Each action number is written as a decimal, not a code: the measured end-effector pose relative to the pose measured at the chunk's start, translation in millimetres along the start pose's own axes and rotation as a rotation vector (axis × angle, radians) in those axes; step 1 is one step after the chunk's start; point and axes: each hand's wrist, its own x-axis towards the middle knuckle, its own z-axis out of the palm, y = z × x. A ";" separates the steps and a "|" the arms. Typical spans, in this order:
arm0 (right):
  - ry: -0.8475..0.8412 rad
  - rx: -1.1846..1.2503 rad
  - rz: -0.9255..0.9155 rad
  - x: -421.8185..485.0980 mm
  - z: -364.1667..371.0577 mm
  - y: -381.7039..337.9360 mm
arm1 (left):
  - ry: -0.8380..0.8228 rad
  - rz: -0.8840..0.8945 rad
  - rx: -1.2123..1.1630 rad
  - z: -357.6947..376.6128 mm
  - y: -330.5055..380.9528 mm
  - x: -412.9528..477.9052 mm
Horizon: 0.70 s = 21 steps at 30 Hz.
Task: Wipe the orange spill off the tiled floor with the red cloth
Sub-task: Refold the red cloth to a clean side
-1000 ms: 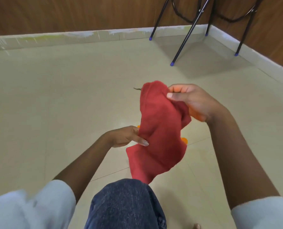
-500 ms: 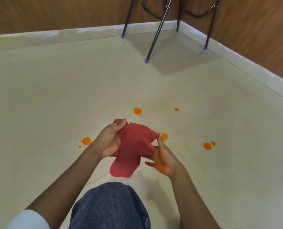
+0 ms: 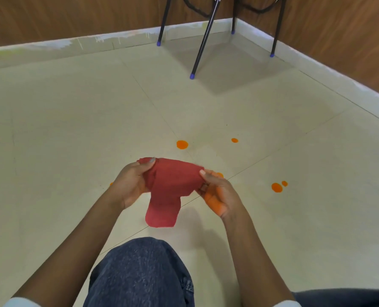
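The red cloth point(image 3: 169, 189) hangs folded between both hands above the cream tiled floor point(image 3: 73, 129). My left hand point(image 3: 131, 185) pinches its left edge, thumb on top. My right hand point(image 3: 217, 193) grips its right edge; that palm is stained orange. Orange spill drops lie on the tiles: a round one point(image 3: 182, 144) just beyond the cloth, a small one point(image 3: 234, 140) to its right, a pair point(image 3: 277, 187) at the right, one point(image 3: 220, 174) half hidden behind my right hand, and a speck point(image 3: 111, 184) by my left wrist.
Black chair legs with blue tips point(image 3: 192, 76) stand in the far corner. Brown wood-panelled walls with a pale skirting point(image 3: 95, 41) bound the floor at the back and right. My knee in blue jeans point(image 3: 140, 273) fills the near foreground.
The cloth came down from chest height to low over the floor, uncovering the orange drops. Both hands now hold it stretched between them, and the view has shifted right.
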 end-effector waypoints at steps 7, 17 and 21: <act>0.101 -0.176 -0.091 -8.5 -5.6 -39.3 | 0.115 -0.045 0.154 -18.0 13.0 -4.3; 0.141 -0.433 -0.452 -26.6 -17.9 -70.5 | 0.099 0.315 0.429 9.1 21.2 2.0; 0.056 -0.555 -0.249 -39.8 -49.6 -27.8 | 0.054 0.204 0.484 -17.8 -22.1 -23.1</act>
